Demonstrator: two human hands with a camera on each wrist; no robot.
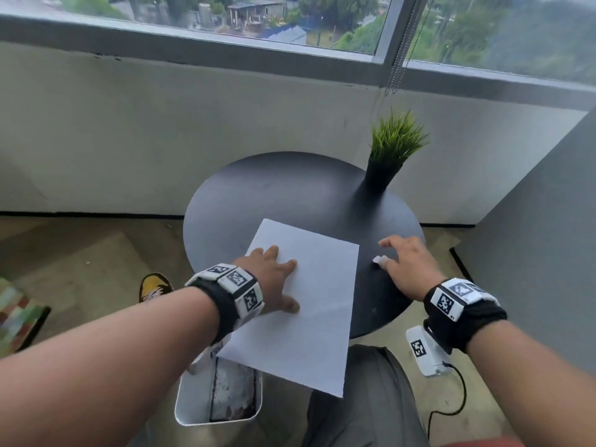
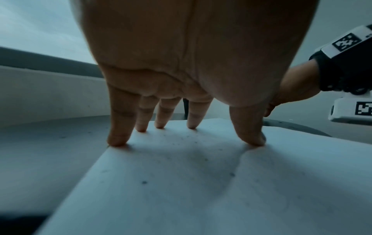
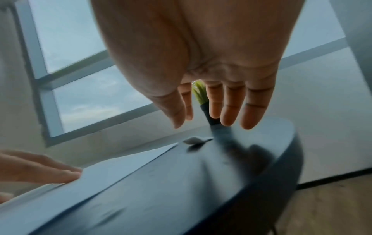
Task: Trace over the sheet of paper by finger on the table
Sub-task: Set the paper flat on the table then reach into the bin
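Paper (image 1: 309, 301) lies flat on the round dark desk (image 1: 290, 188), angled, with its near end hanging past the desk rim toward the person's lap, so it probably needs pinning or it could tip or slide. Left hand (image 1: 271, 279) does that job: fingers spread and nearly straight, tips and thumb pressing down on the sheet's left side, nothing gripped; the left wrist view shows all five tips touching down, the little finger right at the paper's edge. Spread contact likely keeps the sheet from rotating once a finger drags over it. Right hand (image 1: 406, 262) is off the paper, to its right, over bare desk, fingers relaxed and slightly fanned, holding nothing; the right wrist view shows the tips hanging just above the surface, not clearly touching. A small white scrap (image 1: 378, 260) sits on the desk just beside the thumb of that hand, unclear what it is. Potted plant (image 1: 392, 153) stands at the far right of the desk, well apart from the sheet, out of the way. Judgement: tracing not started; the free hand would be the tracer, needing to move left onto the sheet.
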